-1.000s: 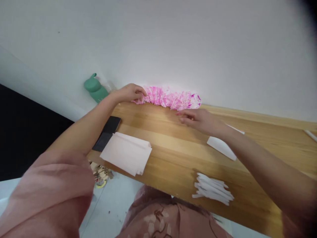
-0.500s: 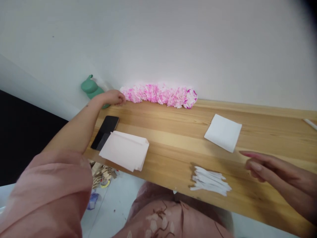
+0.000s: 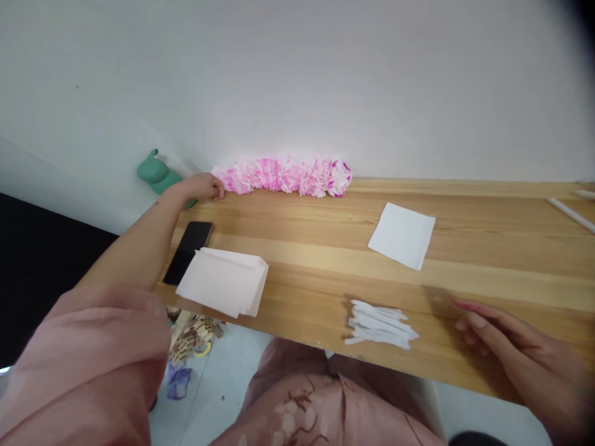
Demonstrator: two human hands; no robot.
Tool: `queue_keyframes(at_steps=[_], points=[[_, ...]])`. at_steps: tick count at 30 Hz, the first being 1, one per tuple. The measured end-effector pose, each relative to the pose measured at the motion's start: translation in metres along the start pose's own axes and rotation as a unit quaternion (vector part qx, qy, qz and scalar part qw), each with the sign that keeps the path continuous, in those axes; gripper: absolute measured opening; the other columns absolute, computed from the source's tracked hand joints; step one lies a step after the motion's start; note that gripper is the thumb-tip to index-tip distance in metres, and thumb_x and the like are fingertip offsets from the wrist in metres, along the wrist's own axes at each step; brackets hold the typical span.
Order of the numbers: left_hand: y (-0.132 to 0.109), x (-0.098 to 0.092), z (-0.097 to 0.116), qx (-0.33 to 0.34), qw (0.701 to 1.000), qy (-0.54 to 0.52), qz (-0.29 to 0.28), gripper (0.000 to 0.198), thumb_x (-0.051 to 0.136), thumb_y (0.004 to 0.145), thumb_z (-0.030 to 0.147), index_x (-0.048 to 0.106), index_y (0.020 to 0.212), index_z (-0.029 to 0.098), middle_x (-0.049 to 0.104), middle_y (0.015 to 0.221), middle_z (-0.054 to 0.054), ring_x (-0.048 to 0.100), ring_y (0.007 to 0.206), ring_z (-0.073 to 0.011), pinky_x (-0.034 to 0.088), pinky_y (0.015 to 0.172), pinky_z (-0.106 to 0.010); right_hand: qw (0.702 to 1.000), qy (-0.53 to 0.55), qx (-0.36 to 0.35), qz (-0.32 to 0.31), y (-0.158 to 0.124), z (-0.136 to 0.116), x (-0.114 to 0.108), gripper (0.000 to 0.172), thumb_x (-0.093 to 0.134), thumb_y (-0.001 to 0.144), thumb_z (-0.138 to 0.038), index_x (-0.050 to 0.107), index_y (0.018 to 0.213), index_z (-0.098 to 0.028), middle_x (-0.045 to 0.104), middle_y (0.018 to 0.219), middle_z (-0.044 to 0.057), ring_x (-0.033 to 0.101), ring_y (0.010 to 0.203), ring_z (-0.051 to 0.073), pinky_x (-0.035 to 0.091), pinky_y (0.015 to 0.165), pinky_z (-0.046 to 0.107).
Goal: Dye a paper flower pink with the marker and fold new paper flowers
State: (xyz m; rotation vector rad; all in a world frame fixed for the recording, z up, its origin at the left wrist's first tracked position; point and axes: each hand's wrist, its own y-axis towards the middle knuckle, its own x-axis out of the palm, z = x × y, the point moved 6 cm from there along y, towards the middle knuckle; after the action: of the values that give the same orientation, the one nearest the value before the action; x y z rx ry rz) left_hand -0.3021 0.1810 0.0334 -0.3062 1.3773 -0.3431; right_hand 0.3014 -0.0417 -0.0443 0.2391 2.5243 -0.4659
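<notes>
Along the bottom edge of the frame, a person's pink patterned garment and a loose pink sleeve (image 3: 83, 365) fill the foreground in front of a long wooden table (image 3: 325, 266). At lower right, the right hand (image 3: 511, 347) lies on the tabletop with its fingers stretched out and slightly apart, holding nothing. Just left of those fingertips, near the table's front edge, sits a small pile of folded white strips (image 3: 379, 323), close to the hand but not touching it.

Left of centre, a stack of pale tissue sheets (image 3: 223, 288) hangs a little over the front edge, its far corner overlapping a black phone (image 3: 188, 251) lying face up. A single white paper square (image 3: 403, 234) rests alone right of centre.

Farther back, the left arm reaches across to the table's rear edge, where the left hand (image 3: 204, 186) meets the left end of a row of pink-and-white paper flowers (image 3: 283, 175) set against the wall; its fingers are curled (whether they pinch the paper cannot be told). A green object (image 3: 155, 173) stands just behind that hand, at the upper left, and a thin white rod (image 3: 569, 214) lies at the far right.
</notes>
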Motion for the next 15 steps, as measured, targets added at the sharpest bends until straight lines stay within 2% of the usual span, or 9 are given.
queue_keyframes(at_steps=[4, 6, 9, 12, 15], points=[[-0.001, 0.005, 0.026, 0.035, 0.995, -0.087, -0.046, 0.031, 0.049, 0.064, 0.022, 0.069, 0.088, 0.02, 0.069, 0.078, -0.003, 0.062, 0.075, -0.0166, 0.048, 0.073, -0.026, 0.999, 0.026, 0.005, 0.025, -0.001, 0.003, 0.0, 0.051, 0.066, 0.064, -0.064, 0.072, 0.097, -0.025, 0.07, 0.076, 0.005, 0.06, 0.061, 0.014, 0.051, 0.055, 0.021], [0.004, 0.008, 0.032, 0.04, 0.991, -0.119, -0.042, 0.038, 0.051, 0.066, 0.023, 0.068, 0.099, 0.021, 0.07, 0.084, -0.003, 0.063, 0.078, -0.0161, 0.049, 0.075, -0.026, 0.999, 0.032, 0.012, 0.021, -0.001, 0.005, 0.001, 0.05, 0.066, 0.064, -0.063, 0.072, 0.097, -0.026, 0.07, 0.08, 0.006, 0.061, 0.064, 0.015, 0.051, 0.057, 0.023], [0.01, 0.01, 0.033, 0.03, 0.992, -0.124, -0.02, 0.042, 0.053, 0.068, 0.026, 0.067, 0.107, 0.02, 0.071, 0.088, -0.004, 0.063, 0.079, -0.0157, 0.049, 0.076, -0.026, 0.999, 0.04, 0.014, 0.016, -0.002, 0.004, 0.002, 0.05, 0.065, 0.064, -0.064, 0.072, 0.094, -0.025, 0.07, 0.08, 0.007, 0.061, 0.064, 0.016, 0.051, 0.058, 0.025], [0.01, 0.01, 0.035, 0.036, 0.992, -0.114, -0.026, 0.039, 0.053, 0.068, 0.026, 0.068, 0.104, 0.019, 0.071, 0.085, -0.004, 0.063, 0.078, -0.0155, 0.049, 0.077, -0.027, 1.0, 0.015, 0.0, 0.018, -0.003, 0.001, 0.003, 0.051, 0.063, 0.065, -0.066, 0.072, 0.094, -0.026, 0.069, 0.077, 0.007, 0.06, 0.065, 0.018, 0.05, 0.058, 0.028], [0.007, 0.008, 0.046, 0.061, 0.99, -0.108, -0.062, 0.03, 0.052, 0.065, 0.024, 0.068, 0.089, 0.018, 0.07, 0.081, -0.004, 0.062, 0.076, -0.0161, 0.049, 0.077, -0.027, 1.0, 0.001, -0.018, 0.018, -0.003, 0.001, 0.003, 0.048, 0.062, 0.068, -0.065, 0.072, 0.095, -0.026, 0.069, 0.076, 0.007, 0.06, 0.066, 0.018, 0.05, 0.059, 0.029]])
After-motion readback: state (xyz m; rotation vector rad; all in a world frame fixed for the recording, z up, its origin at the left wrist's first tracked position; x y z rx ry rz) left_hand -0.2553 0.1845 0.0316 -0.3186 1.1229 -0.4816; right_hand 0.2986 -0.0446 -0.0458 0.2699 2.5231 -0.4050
